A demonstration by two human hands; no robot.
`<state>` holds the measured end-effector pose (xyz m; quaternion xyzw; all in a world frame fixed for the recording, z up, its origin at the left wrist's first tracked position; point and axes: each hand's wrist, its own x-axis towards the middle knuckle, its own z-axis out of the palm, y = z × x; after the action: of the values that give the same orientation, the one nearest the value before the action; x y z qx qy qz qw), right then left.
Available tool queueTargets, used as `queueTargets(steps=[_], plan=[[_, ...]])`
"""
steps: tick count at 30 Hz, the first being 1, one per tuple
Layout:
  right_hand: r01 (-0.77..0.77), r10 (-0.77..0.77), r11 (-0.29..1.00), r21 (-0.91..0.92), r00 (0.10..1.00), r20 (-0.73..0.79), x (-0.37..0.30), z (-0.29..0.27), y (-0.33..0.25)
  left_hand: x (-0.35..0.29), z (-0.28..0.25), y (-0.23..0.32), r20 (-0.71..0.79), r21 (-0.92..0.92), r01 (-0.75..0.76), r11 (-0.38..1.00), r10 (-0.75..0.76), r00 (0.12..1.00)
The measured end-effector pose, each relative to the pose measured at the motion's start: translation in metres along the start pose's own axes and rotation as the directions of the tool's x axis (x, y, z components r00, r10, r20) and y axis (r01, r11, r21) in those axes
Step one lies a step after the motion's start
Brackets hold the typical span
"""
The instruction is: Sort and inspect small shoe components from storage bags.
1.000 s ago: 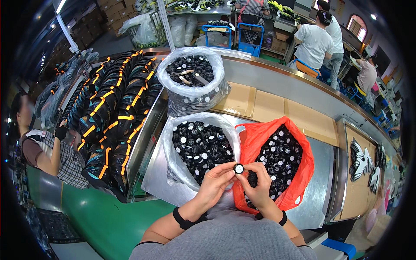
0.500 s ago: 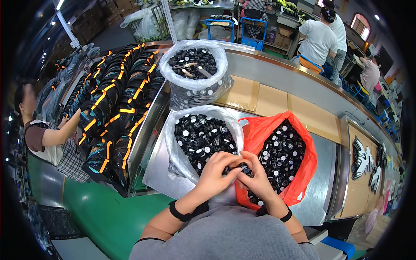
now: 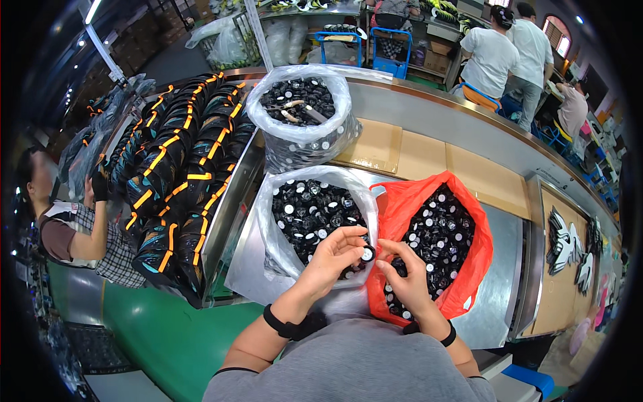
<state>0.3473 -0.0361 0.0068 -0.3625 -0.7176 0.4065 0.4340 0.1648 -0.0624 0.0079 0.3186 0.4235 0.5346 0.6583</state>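
My left hand pinches a small round black plastic part with a white disc face between thumb and fingertips. Just to its right is my right hand, fingers curved, with a gap between thumb and forefinger and nothing visible held there. Below my left hand stands a clear plastic bag full of similar black parts, many showing white discs. Under my right hand is a red plastic bag, also filled with such parts. Both hands hover where the two bags' rims meet.
Behind them, another clear bag of black parts has a tool lying on top. Cardboard sheets cover the back of the metal table. On the left, stacked black-and-orange pieces fill a bin beside a co-worker. White-and-black pieces lie far right.
My hands have drawn apart. The part stays in my left hand, its white face now visible, while my right hand has let go. The co-worker's arm has moved back from the stacked pieces.
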Motion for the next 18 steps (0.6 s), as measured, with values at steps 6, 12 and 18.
queueTargets(steps=[6,12,18], plan=[[0.135,-0.133,0.983,-0.121,0.991,0.03,0.002,0.005,-0.008,0.001,0.005,-0.004,0.007,0.01,-0.024,1.0,0.024,1.0],[0.119,-0.121,0.985,-0.127,0.993,-0.004,0.0,0.005,-0.008,0.002,0.009,-0.008,-0.024,-0.009,-0.052,0.999,0.052,0.998],[0.185,-0.203,0.966,-0.182,0.975,-0.088,0.0,0.009,0.001,0.002,0.012,-0.006,0.038,-0.171,0.038,0.985,-0.032,0.999]])
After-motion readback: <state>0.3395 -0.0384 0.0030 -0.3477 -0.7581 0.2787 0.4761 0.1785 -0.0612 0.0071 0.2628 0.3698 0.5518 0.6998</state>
